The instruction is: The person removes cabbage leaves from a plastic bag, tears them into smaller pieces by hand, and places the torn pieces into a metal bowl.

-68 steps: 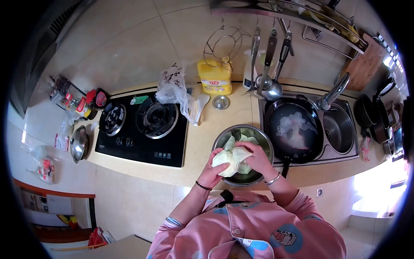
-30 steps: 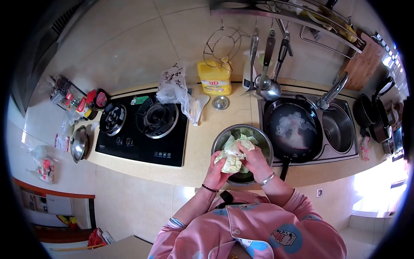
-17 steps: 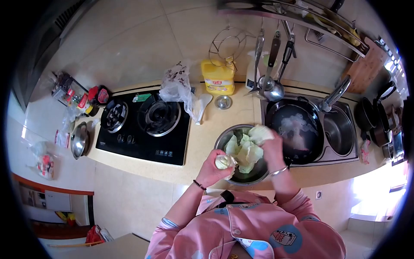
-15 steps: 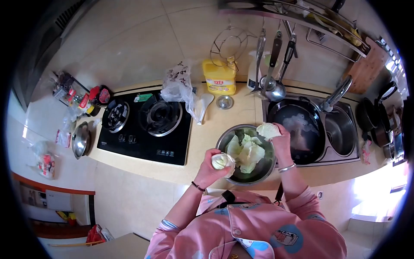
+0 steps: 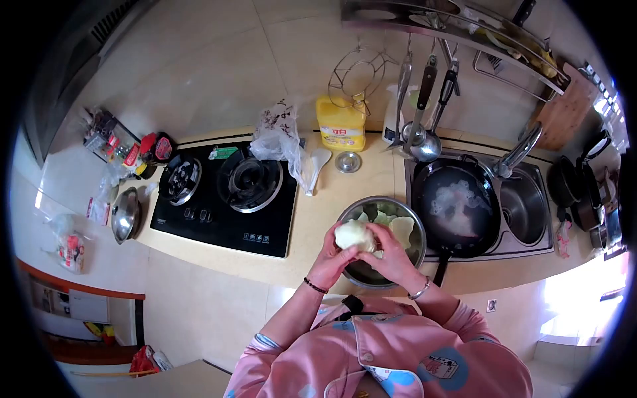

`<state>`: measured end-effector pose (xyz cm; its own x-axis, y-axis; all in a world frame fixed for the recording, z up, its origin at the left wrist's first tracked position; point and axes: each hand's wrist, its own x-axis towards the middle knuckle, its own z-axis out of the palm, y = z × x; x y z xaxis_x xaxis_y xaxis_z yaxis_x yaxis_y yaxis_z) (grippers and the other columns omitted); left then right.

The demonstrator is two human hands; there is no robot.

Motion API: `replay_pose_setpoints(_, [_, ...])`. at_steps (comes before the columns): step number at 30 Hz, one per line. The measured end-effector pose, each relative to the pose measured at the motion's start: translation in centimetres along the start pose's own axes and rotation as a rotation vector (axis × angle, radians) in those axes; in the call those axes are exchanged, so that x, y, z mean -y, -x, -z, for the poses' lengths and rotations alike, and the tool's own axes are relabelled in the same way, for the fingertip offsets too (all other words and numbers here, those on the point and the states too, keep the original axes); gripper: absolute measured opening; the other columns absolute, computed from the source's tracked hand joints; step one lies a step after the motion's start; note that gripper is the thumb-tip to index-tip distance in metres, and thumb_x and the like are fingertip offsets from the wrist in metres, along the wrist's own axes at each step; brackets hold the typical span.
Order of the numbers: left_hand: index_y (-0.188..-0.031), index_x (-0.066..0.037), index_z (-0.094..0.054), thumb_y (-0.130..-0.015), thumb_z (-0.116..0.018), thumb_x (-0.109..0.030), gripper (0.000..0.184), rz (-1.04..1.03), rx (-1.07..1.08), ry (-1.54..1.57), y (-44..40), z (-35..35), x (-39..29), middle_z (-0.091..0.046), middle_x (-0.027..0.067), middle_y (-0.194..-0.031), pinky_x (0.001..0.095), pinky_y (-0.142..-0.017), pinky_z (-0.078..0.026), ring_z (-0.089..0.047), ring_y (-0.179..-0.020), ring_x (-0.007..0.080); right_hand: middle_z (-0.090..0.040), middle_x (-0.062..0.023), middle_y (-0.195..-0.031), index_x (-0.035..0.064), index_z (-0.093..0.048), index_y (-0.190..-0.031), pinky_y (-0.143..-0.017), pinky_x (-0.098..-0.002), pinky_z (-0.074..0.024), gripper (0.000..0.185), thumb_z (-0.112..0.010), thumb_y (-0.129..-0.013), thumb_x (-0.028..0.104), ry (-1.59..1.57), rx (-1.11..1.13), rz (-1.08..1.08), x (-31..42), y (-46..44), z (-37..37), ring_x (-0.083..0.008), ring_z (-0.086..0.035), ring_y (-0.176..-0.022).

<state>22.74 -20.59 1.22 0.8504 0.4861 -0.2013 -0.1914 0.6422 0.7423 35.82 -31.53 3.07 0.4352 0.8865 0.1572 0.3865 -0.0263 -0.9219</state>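
A pale, rounded piece of cabbage [image 5: 355, 237] is between my two hands, over the left part of a steel bowl [image 5: 419, 255]. My left hand [image 5: 329, 261] is wrapped round its left side. My right hand [image 5: 390, 254] grips its right side, with the thumbs close together at the bottom. Torn cabbage leaves [image 5: 401, 230] lie in the bowl behind my hands. Just right of the bowl, a black wok [image 5: 488, 229] with cloudy water in it rests over the sink.
Left on the counter [image 5: 318, 229] is a black gas stove [image 5: 225, 232]. Behind the bowl are a yellow jug [image 5: 340, 126], a small metal lid [image 5: 348, 162] and a white spoon [image 5: 318, 166]. The wok's handle [image 5: 442, 268] points toward me. Ladles [image 5: 426, 146] hang above the wok.
My right hand has let go of a leaf, which now lies in the bowl, and has come back left to the cabbage piece. The view has shifted slightly.
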Motion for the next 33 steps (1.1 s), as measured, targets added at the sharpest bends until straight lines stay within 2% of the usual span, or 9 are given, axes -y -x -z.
replay_pose_setpoints(4, [-0.137,-0.01,-0.02,-0.084,-0.06,-0.009,0.066,-0.091,0.012,-0.098,0.2,-0.3,1.1,-0.038,0.0088,-0.13,0.0361,-0.095,-0.04,-0.042,-0.118,0.0223,-0.057,-0.0099,-0.1,-0.0034,-0.042,-0.116,-0.07,-0.0273,-0.0533,0.04,-0.054,-0.089,0.024,-0.826,-0.017,-0.293,-1.3,0.0,-1.0,-0.017,-0.061,-0.083])
replay_pose_setpoints(9, [-0.134,-0.009,-0.027,-0.089,-0.051,-0.023,0.053,-0.055,0.002,0.138,0.4,-0.4,1.2,-0.04,0.0102,-0.131,0.0408,-0.096,-0.039,-0.041,-0.12,0.025,-0.062,-0.0109,-0.084,-0.0014,-0.053,-0.102,-0.058,-0.0257,-0.0508,0.039,-0.05,-0.09,0.035,-0.553,0.134,-0.518,0.0,1.0,-0.3,-0.0161,-0.062,-0.068])
replay_pose_setpoints(11, [-0.134,-0.01,-0.028,-0.09,-0.049,-0.03,0.052,-0.052,0.041,0.118,0.3,0.3,0.9,-0.041,0.0097,-0.13,0.0407,-0.097,-0.039,-0.043,-0.118,0.0244,-0.061,-0.0124,-0.081,0.0023,-0.058,-0.091,-0.056,-0.0265,-0.0493,0.027,-0.058,-0.086,0.028,0.07,0.039,-0.309,0.4,1.0,0.9,-0.0173,-0.062,-0.064])
replay_pose_setpoints(13, [-0.133,-0.01,-0.029,-0.09,-0.049,-0.032,0.053,-0.009,0.052,0.175,0.5,0.5,0.7,-0.042,0.009,-0.129,0.0393,-0.097,-0.039,-0.045,-0.117,0.0229,-0.06,-0.0113,-0.084,0.0054,-0.062,-0.088,-0.059,-0.0293,-0.0493,0.019,-0.066,-0.078,0.021,0.168,-0.145,-0.182,1.1,0.7,1.0,-0.0202,-0.061,-0.068])
replay_pose_setpoints(15, [-0.133,-0.009,-0.03,-0.09,-0.049,-0.032,0.053,0.003,0.074,0.187,0.5,0.8,1.1,-0.042,0.009,-0.129,0.0389,-0.097,-0.039,-0.045,-0.117,0.0226,-0.059,-0.0071,-0.085,0.0072,-0.063,-0.092,-0.064,-0.0313,-0.0496,0.024,-0.07,-0.071,0.016,0.322,-0.199,0.38,1.4,0.3,1.5,-0.0211,-0.059,-0.074])
replay_pose_setpoints(23, [-0.133,-0.008,-0.03,-0.086,-0.057,-0.016,0.055,-0.044,0.113,0.081,1.2,1.1,1.9,-0.042,0.0089,-0.129,0.0376,-0.098,-0.038,-0.045,-0.116,0.0216,-0.058,-0.005,-0.082,0.0083,-0.066,-0.087,-0.067,-0.0328,-0.0494,0.017,-0.068,-0.071,0.012,0.361,-0.019,0.413,1.0,0.9,1.4,-0.0235,-0.057,-0.073])
replay_pose_setpoints(25, [-0.134,-0.009,-0.027,-0.084,-0.054,0.0,0.057,0.004,0.09,0.147,1.3,1.3,1.9,-0.042,0.0077,-0.127,0.0343,-0.099,-0.037,-0.043,-0.117,0.0196,-0.059,-0.005,-0.079,0.0051,-0.063,-0.087,-0.065,-0.03,-0.0484,0.013,-0.065,-0.075,0.01,0.264,-0.02,0.374,0.6,1.0,1.3,-0.0194,-0.057,-0.069])
replay_pose_setpoints(31, [-0.133,-0.013,-0.027,-0.077,-0.058,0.004,0.067,-0.003,0.139,0.063,1.9,2.3,1.9,-0.041,0.0076,-0.127,0.0353,-0.098,-0.037,-0.043,-0.117,0.0207,-0.058,-0.0031,-0.081,-0.001,-0.054,-0.093,-0.064,-0.0226,-0.0448,0.013,-0.053,-0.087,0.011,-0.345,-0.301,-0.246,-2.6,-0.2,1.6,-0.0082,-0.053,-0.072])
replay_pose_setpoints(33, [-0.132,-0.013,-0.028,-0.075,-0.059,0.004,0.067,0.036,0.177,0.118,2.3,2.0,2.0,-0.041,0.0076,-0.127,0.0357,-0.098,-0.037,-0.043,-0.117,0.0212,-0.058,-0.0042,-0.081,-0.0016,-0.053,-0.091,-0.065,-0.0237,-0.0451,0.014,-0.051,-0.089,0.012,-0.245,-0.352,-0.285,-3.7,-0.8,1.6,-0.0096,-0.053,-0.072])
